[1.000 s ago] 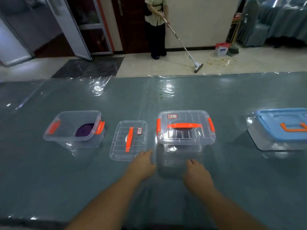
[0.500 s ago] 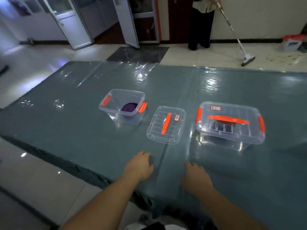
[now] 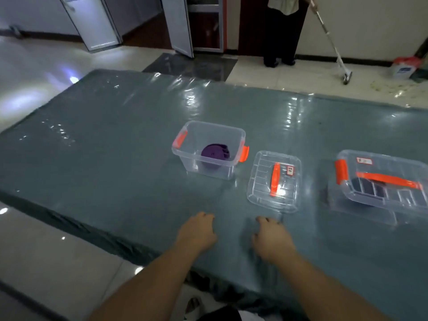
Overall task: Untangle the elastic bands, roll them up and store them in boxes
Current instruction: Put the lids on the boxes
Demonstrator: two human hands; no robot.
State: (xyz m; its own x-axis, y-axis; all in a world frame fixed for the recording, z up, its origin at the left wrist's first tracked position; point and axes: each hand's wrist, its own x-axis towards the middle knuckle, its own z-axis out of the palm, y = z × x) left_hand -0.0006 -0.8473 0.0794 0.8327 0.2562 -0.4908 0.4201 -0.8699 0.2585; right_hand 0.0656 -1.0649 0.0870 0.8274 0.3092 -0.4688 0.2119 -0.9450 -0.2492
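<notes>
Head view, hands: the left hand [image 3: 196,235] and the right hand [image 3: 271,239] rest side by side on the table [image 3: 104,158], fingers loosely curled and holding nothing.
Head view, open box: a small clear box [image 3: 208,150] with orange clips stands beyond the hands, its top off; a rolled purple band [image 3: 214,154] lies on its floor.
Head view, lid: the loose lid [image 3: 274,180] lies flat just right of that box, orange handle up, nearest the right hand.
Head view, shut box: a larger clear box [image 3: 382,181] stands further right with its lid on and something dark inside, likely another band.
Head view, background: a person [image 3: 283,28] mops the floor past the far edge.
Step in hand: probably closing the small box.
How to do it well: lift the lid by its edges, square it over the rim, press down evenly, then snap both orange clips while the other hand steadies the light box.
</notes>
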